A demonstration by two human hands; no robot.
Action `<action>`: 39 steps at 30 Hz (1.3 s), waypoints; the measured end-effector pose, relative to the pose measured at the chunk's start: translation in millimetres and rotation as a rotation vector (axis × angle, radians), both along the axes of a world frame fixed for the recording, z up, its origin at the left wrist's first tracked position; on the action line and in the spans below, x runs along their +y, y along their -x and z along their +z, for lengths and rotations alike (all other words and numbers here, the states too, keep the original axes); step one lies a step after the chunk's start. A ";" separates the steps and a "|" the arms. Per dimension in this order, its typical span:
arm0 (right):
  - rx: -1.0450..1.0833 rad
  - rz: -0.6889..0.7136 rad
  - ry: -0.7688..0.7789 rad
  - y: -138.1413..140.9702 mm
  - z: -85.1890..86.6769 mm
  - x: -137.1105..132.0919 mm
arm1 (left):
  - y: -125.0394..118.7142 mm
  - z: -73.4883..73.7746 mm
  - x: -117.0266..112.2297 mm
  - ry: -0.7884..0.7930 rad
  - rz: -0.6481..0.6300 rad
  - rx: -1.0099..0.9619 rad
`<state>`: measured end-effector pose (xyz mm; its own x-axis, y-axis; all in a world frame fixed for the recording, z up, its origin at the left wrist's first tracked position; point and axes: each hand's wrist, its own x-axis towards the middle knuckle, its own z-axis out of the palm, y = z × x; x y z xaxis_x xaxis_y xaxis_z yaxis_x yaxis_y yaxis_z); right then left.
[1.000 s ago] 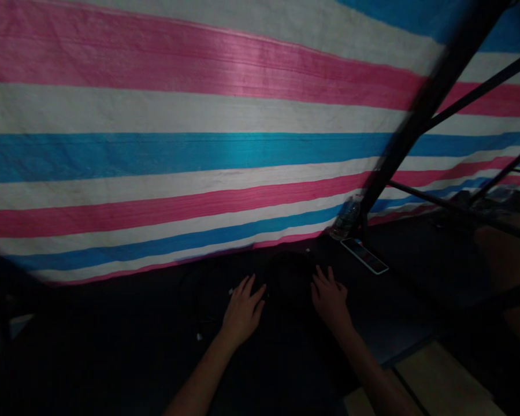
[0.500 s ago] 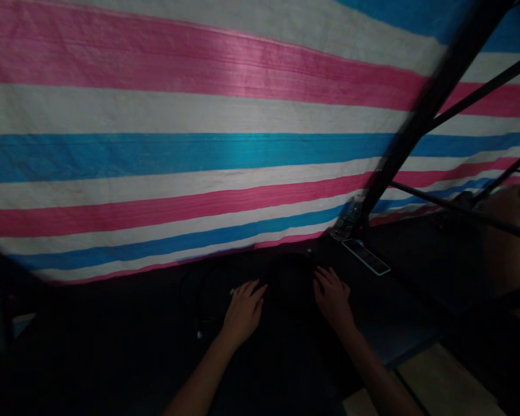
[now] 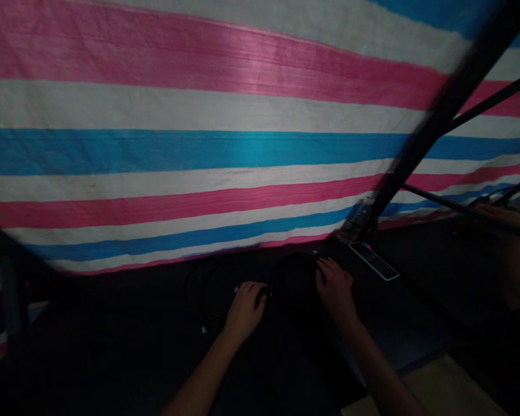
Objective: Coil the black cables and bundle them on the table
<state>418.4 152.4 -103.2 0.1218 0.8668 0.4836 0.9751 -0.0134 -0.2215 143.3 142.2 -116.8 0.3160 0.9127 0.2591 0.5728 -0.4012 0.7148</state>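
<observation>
Both my hands rest on a very dark table surface (image 3: 125,346). My left hand (image 3: 245,306) has its fingers curled down at the left edge of a dark rounded object (image 3: 295,276); the dim light hides whether it grips anything. My right hand (image 3: 335,289) lies on the object's right edge with its fingers apart. The object's shape and kind are lost in shadow. A thin dark cable (image 3: 199,303) with small white ends loops just left of my left hand.
A pink, white and blue striped tarp (image 3: 199,144) hangs right behind the table. A slanted black pole (image 3: 433,127) crosses at the right, with a plastic bottle (image 3: 356,219) and a flat phone-like device (image 3: 373,261) at its foot. Another person's arm (image 3: 517,254) shows at far right.
My left hand's fingers have curled in from flat. My right hand has slid slightly forward along the dark object. The view has shifted a little to the left.
</observation>
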 end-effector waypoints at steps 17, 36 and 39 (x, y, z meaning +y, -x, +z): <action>-0.121 0.128 0.336 -2.1 -0.2 13.1 | 3.4 2.1 -4.2 -0.070 -0.104 0.233; 0.164 0.326 0.150 67.2 22.4 -13.8 | 1.7 -1.4 -5.1 -0.094 -0.072 0.243; 0.410 0.481 0.128 99.2 22.5 -36.9 | 1.1 -2.1 -5.2 -0.114 -0.044 0.191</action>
